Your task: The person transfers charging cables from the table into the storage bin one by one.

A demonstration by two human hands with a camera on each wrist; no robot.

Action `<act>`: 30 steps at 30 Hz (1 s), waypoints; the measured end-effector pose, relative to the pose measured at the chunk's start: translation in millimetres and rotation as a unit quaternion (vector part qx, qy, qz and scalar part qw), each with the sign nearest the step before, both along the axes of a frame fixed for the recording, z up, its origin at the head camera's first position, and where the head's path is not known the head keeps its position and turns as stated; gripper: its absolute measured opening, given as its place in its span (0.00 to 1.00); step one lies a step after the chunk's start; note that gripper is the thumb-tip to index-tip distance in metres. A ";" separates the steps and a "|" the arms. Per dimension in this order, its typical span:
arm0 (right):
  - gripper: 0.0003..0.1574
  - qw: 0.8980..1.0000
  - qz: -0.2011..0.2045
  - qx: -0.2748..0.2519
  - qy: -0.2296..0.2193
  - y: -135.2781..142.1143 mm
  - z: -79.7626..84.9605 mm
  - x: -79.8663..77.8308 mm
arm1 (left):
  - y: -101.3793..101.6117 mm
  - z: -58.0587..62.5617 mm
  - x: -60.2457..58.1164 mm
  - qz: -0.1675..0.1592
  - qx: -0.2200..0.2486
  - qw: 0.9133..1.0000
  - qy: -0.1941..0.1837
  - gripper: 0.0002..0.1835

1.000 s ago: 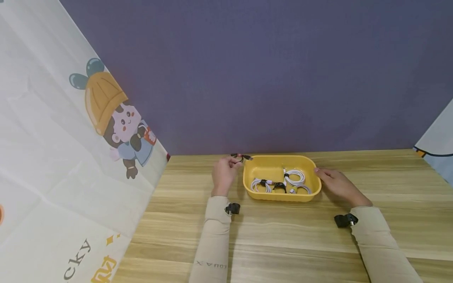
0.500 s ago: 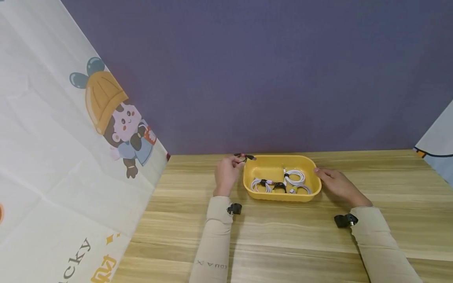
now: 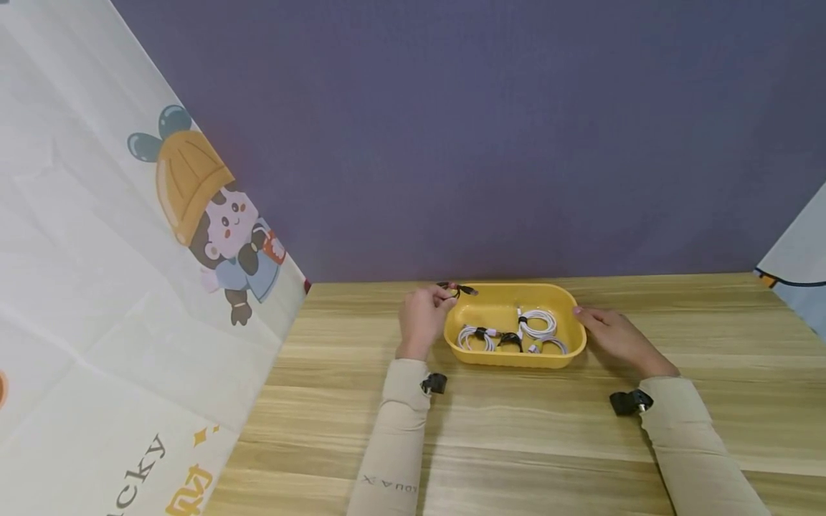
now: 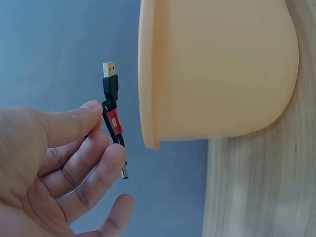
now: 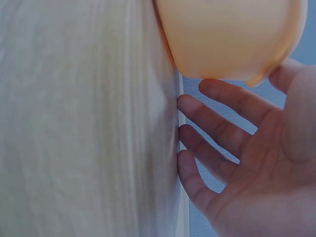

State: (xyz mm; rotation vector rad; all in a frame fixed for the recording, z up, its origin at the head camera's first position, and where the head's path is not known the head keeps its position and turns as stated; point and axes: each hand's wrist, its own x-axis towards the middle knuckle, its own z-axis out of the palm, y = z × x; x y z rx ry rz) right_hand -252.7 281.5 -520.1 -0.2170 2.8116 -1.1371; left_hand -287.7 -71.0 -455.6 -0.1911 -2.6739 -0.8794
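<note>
My left hand (image 3: 422, 315) pinches a short black USB cable (image 4: 111, 91) between thumb and fingers. A red tag wraps the coiled cable, its USB plug points up in the left wrist view and a round barrel plug hangs at the other end. In the head view the cable overlaps the back left corner of a yellow plastic bin (image 3: 516, 360). At the bin's right end, my right hand (image 3: 619, 337) holds the rim, thumb over it and index finger against the outer wall; its other fingertips reach down by the tabletop.
Inside the bin lie a coiled white cable (image 3: 547, 315), another white cable (image 3: 466, 337) with a black tie, a small black cable (image 3: 511, 342) and a grey-white cable (image 3: 556, 342). The wooden table (image 3: 516, 430) ends against a dark blue panel (image 3: 477, 143).
My left hand has moved to the right with the USB cable, bringing its plug over the bin's left corner. The right hand and the bin stay nearly still.
</note>
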 end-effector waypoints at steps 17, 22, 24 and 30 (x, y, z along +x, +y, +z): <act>0.49 1.000 -0.006 0.001 -0.008 0.2 1.0 1.0 | 9.6 -0.9 3.9 -0.019 -0.003 1.000 0.002 0.07; 0.50 1.000 -0.007 0.001 -0.014 -0.4 1.1 1.3 | 11.6 -1.8 5.9 -0.023 0.002 1.000 -0.002 0.07; 0.50 1.000 -0.007 0.001 -0.014 -0.7 1.3 1.3 | 12.4 -1.8 6.3 -0.024 0.000 1.000 0.000 0.07; 0.49 1.000 -0.005 -0.001 -0.012 -0.9 1.8 0.6 | 14.1 -2.0 7.5 -0.027 -0.006 1.000 0.002 0.07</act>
